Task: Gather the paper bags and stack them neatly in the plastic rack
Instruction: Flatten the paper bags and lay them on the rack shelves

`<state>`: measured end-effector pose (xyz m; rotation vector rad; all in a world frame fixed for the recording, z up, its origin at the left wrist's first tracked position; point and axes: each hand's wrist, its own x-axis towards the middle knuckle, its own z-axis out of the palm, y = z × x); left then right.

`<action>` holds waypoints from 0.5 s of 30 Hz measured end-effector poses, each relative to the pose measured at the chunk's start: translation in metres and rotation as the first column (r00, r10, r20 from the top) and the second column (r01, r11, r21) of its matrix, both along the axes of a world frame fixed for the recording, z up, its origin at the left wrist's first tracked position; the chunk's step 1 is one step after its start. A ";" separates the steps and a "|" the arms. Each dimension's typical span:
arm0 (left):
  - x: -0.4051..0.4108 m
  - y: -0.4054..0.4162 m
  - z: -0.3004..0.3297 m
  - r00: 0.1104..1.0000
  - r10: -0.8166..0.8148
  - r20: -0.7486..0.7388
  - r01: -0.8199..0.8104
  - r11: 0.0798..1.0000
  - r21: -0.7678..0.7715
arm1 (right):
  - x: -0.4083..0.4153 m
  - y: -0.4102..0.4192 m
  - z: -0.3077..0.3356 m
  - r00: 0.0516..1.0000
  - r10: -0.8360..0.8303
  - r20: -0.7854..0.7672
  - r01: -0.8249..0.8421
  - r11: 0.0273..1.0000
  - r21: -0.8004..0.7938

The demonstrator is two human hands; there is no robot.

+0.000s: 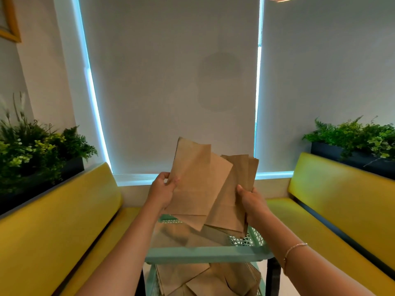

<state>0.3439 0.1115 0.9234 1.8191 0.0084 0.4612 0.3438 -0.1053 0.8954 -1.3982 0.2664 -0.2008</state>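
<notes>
Both of my hands hold a loose fan of brown paper bags [201, 184] upright above a mint-green plastic rack [205, 256]. My left hand [163, 190] pinches the left edge of the front bags. My right hand [249, 201] grips the right side of the bunch, where several bags are pressed together. More paper bags [183, 236] lie flat on the rack's top shelf, partly hidden by the held ones. On the shelf below, other bags [203, 278] lie overlapping and askew.
Yellow padded benches run along the left [53, 227] and right [342, 201]. Dark planters with green plants sit behind each bench [36, 150] [361, 142]. Drawn grey roller blinds [171, 82] cover the windows straight ahead.
</notes>
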 end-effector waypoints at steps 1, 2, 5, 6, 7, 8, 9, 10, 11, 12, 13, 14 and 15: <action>0.000 -0.005 -0.004 1.000 0.016 0.007 -0.016 0.999 -0.051 | -0.001 0.001 0.000 1.000 0.006 0.002 -0.006 1.000 0.025; 0.002 -0.010 -0.008 0.999 0.038 0.004 -0.038 0.996 -0.083 | -0.001 0.001 -0.001 1.000 0.011 0.007 -0.011 0.999 0.040; 0.007 -0.024 -0.021 0.996 0.086 0.000 -0.086 0.992 -0.096 | 0.000 0.005 -0.004 0.999 0.044 0.029 -0.045 0.998 0.039; 0.008 -0.029 -0.026 0.996 0.089 -0.010 -0.090 0.992 -0.093 | 0.000 0.007 -0.004 0.998 0.057 0.039 -0.058 0.998 0.035; 0.007 -0.035 -0.028 0.996 0.085 -0.019 -0.087 0.992 -0.088 | 0.000 0.009 -0.003 0.997 0.064 0.049 -0.065 0.998 0.023; 0.008 -0.040 -0.031 0.996 0.080 -0.031 -0.082 0.993 -0.084 | 0.000 0.010 -0.004 0.996 0.071 0.057 -0.071 0.997 0.005; 0.007 -0.045 -0.032 0.996 0.076 -0.036 -0.078 0.994 -0.081 | -0.001 0.011 -0.003 0.995 0.074 0.064 -0.073 0.997 -0.018; 0.007 -0.048 -0.035 0.996 0.072 -0.046 -0.075 0.994 -0.078 | -0.001 0.012 -0.004 0.995 0.074 0.065 -0.072 0.996 -0.045; 0.006 -0.050 -0.037 0.996 0.065 -0.053 -0.069 0.995 -0.075 | -0.002 0.011 -0.004 0.995 0.071 0.064 -0.066 0.995 -0.076; 0.008 -0.050 -0.039 0.996 0.055 -0.065 -0.060 0.996 -0.071 | -0.003 0.010 -0.004 0.996 0.065 0.066 -0.058 0.993 -0.105; 0.008 -0.049 -0.040 0.996 0.041 -0.073 -0.047 0.996 -0.071 | -0.003 0.008 -0.004 0.996 0.056 0.068 -0.047 0.990 -0.133; 0.010 -0.046 -0.042 0.996 0.031 -0.082 -0.037 0.997 -0.073 | -0.003 0.006 -0.004 0.997 0.041 0.071 -0.030 0.987 -0.159; 0.011 -0.042 -0.042 0.996 0.029 -0.082 -0.036 0.996 -0.080 | -0.003 0.004 -0.002 0.997 0.019 0.077 -0.004 0.983 -0.183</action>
